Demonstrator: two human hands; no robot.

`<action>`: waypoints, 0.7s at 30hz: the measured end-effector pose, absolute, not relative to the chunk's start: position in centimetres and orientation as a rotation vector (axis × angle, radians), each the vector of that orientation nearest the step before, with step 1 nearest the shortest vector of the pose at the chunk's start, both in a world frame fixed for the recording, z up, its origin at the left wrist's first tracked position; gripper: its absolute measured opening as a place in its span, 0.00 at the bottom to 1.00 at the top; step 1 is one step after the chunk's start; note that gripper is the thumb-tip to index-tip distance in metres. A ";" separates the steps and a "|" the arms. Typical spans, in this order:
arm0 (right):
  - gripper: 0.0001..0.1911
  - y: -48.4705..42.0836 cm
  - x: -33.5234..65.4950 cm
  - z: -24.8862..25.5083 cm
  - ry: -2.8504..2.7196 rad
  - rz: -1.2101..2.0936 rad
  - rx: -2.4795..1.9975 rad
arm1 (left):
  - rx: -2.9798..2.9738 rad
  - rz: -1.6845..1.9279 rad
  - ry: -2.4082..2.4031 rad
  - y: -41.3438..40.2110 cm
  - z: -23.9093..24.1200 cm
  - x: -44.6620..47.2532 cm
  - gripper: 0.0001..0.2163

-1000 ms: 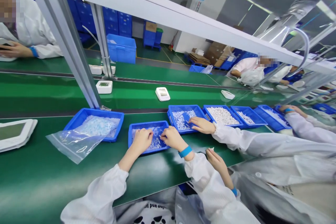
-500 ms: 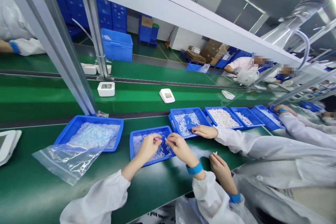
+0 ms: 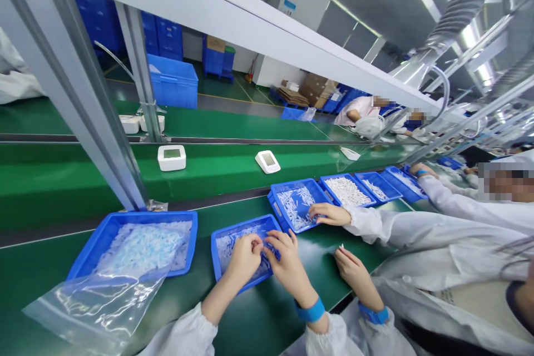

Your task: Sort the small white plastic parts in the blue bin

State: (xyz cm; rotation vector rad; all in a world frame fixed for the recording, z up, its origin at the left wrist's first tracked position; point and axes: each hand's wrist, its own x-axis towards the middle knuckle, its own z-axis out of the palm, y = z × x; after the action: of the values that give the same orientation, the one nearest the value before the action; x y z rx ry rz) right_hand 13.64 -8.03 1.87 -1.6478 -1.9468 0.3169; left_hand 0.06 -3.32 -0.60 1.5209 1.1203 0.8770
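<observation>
"Head view: where's open desk?"
"Either side of the blue tray beneath the left hand and right hand, which hide some pieces."
"Pinching anything?"
"Both curl inward; I can't tell."

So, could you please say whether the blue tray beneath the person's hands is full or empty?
Partly filled: small pale pieces lie in the blue tray, while some blue floor shows.

- Left hand: over the blue tray, thumb and fingers curled into a pinch; whether anything is gripped is hidden.
- Right hand: at the tray's right edge, fingers bent, thumb and forefinger close to the left fingertips.
- Left forearm: slants in from the tray's near side.
- Right wrist: bare above its band, right of the tray.
</observation>
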 end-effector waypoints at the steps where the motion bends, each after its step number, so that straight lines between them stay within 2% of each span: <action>1: 0.14 -7.9 13.6 2.0 -1.924 0.345 -1.616 | 1.486 0.874 1.102 -3.2 -0.8 0.1 0.07; 3: 0.17 -7.6 13.5 2.5 -1.923 0.476 -1.542 | 1.411 0.860 1.042 -2.9 -1.3 0.1 0.06; 8: 0.16 -6.7 13.0 3.0 -1.950 0.717 -1.403 | 1.250 0.853 0.915 -2.3 -2.0 -0.1 0.06; 16: 0.08 -6.3 13.5 1.6 -1.690 0.588 -1.442 | 1.284 0.965 1.055 -2.0 -1.4 -0.5 0.10; 21: 0.10 -6.3 13.9 0.6 -1.617 0.555 -1.484 | 1.464 0.967 1.171 -2.6 -0.8 -0.1 0.05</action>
State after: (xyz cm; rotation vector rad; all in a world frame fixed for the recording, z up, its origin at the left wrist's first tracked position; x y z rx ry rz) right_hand 13.94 -6.33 0.63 -1.4843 -1.6169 0.5549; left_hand -0.06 -2.55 -0.82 1.4635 1.1712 0.9669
